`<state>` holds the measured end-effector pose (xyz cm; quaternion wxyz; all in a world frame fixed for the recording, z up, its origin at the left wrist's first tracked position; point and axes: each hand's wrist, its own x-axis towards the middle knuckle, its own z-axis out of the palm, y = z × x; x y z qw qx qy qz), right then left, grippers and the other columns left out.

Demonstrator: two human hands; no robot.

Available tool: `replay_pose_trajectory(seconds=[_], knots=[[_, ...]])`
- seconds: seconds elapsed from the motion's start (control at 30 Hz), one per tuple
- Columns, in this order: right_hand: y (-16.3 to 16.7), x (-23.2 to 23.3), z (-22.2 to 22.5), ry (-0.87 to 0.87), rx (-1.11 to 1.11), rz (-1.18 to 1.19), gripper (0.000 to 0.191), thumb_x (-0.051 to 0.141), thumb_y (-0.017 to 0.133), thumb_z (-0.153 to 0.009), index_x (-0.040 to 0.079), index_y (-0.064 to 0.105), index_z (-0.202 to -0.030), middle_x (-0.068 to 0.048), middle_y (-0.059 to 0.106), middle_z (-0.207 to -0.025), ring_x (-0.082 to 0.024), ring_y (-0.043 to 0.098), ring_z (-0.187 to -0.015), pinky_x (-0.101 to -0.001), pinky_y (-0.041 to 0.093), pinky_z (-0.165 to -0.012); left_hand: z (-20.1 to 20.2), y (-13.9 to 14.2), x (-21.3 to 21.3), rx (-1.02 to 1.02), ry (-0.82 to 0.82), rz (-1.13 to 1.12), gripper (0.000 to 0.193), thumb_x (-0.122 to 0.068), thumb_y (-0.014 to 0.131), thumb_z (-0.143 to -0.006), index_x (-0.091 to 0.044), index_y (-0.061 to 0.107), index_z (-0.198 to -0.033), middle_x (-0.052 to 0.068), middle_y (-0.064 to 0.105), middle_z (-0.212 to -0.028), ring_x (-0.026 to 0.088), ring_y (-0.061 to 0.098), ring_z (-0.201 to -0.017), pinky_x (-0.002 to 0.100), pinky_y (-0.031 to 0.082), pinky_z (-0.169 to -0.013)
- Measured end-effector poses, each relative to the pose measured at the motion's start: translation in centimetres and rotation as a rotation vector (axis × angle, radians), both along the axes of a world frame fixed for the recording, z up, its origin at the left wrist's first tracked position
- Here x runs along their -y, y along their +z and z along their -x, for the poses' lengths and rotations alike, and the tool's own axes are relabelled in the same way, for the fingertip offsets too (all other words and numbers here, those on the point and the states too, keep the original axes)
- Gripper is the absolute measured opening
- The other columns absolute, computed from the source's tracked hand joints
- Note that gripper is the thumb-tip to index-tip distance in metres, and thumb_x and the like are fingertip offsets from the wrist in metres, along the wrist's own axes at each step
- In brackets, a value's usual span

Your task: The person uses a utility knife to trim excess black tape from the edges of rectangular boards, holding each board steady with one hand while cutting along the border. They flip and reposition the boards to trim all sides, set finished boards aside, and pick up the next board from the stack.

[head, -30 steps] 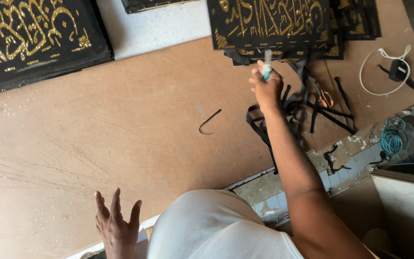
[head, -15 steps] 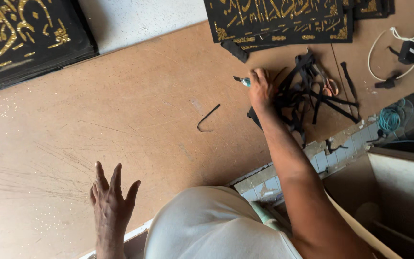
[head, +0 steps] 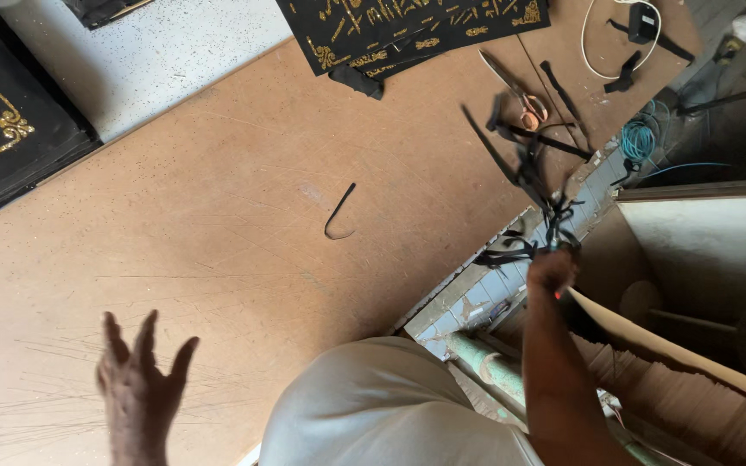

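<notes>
Gripping a bundle of black strips (head: 528, 185) at two o'clock, my right hand (head: 551, 269) stays clamped; my left hand (head: 138, 388) spreads open at seven o'clock.

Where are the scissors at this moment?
In the head view the scissors lie on the brown board, upper right, just below the black-and-gold panels and left of the white cable, beyond the right hand gripping black strips.

A bunch of thin black strips (head: 524, 185) hangs tangled in the air above the right edge of the brown surface (head: 218, 224). The strips are narrow, dark and limp, splaying out at odd angles, some looped, their lower ends gathered together past the edge of the surface.
</notes>
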<state>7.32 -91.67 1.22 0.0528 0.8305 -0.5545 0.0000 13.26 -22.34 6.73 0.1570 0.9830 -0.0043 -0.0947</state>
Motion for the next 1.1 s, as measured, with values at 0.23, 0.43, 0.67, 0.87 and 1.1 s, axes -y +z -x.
replay_pose_trajectory(seconds=[0.23, 0.43, 0.67, 0.87, 1.1], knots=[[1.4, -9.9, -3.9, 0.751, 0.433, 0.089, 0.028, 0.008, 0.076, -0.091, 0.007, 0.074, -0.119, -0.015, 0.070, -0.111, -0.038, 0.068, -0.102, -0.0489, 0.056, -0.085, -8.5, -1.6, -9.4, 0.162, 0.115, -0.072, 0.070, -0.047, 0.078, -0.100, -0.003, 0.060, -0.151, 0.036, 0.026, -0.169, 0.050, 0.038, -0.153, 0.063, 0.039, -0.121], [1.8, -22.0, -19.2, 1.046, 0.588, -0.097, 0.031, 0.020, 0.081, -0.095, 0.005, 0.071, -0.121, -0.016, 0.070, -0.113, -0.038, 0.069, -0.103, -0.0468, 0.057, -0.085, -19.7, -3.6, -15.2, 0.286, 0.121, -0.232, 0.081, -0.043, 0.083, -0.096, 0.001, 0.047, -0.153, 0.030, 0.022, -0.172, 0.043, 0.028, -0.160, 0.058, 0.031, -0.133], [0.6, -28.0, -33.8, 1.096, 0.421, -0.043, 0.041, 0.017, 0.079, -0.088, 0.010, 0.064, -0.126, -0.015, 0.068, -0.116, -0.039, 0.068, -0.103, -0.0501, 0.055, -0.080, -26.3, -3.3, -17.6, 0.146, 0.134, -0.192, 0.112, -0.058, 0.070, -0.090, 0.000, 0.021, -0.173, 0.018, 0.010, -0.177, 0.034, 0.010, -0.162, 0.051, 0.012, -0.129], [-0.7, -27.4, -35.6, 1.069, 0.301, -0.114, 0.028, 0.011, 0.078, -0.086, 0.013, 0.063, -0.110, -0.014, 0.069, -0.111, -0.039, 0.068, -0.101, -0.0528, 0.054, -0.081, -26.1, -3.8, -18.2, 0.350, 0.175, -0.214, 0.033, -0.013, 0.050, -0.125, -0.008, 0.049, -0.158, 0.015, 0.045, -0.164, 0.030, 0.042, -0.157, 0.050, 0.031, -0.131], [-4.5, -20.5, -21.5, 1.076, 0.333, -0.090, 0.031, 0.008, 0.078, -0.097, 0.007, 0.066, -0.126, -0.022, 0.070, -0.113, -0.045, 0.066, -0.102, -0.0550, 0.053, -0.083, -16.9, -6.2, -15.7, 0.464, 0.072, -0.298, 0.051, -0.002, 0.059, -0.105, -0.004, 0.055, -0.156, 0.017, 0.052, -0.161, 0.031, 0.050, -0.147, 0.049, 0.041, -0.119]])
